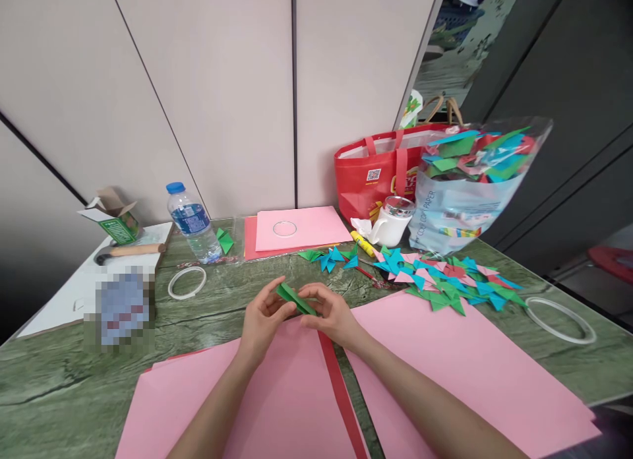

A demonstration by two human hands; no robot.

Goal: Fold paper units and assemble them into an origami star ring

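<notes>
Paper piece (296, 299), green and folded, pinched between our left hand (264, 314) and right hand (333, 315); we hold it near far edge of pink sheets (291, 380); to right, colourful folded shapes (438, 274) spread on bench (198, 324) before filled plastic bag (455, 205); water bottle (191, 223) to left.

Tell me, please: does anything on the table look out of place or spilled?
Two things, mildly. A green fold lies by the bottle, apart from the main pile. A wooden-handled tool lies by the open box, unusual for papercraft. No spill shows.
</notes>
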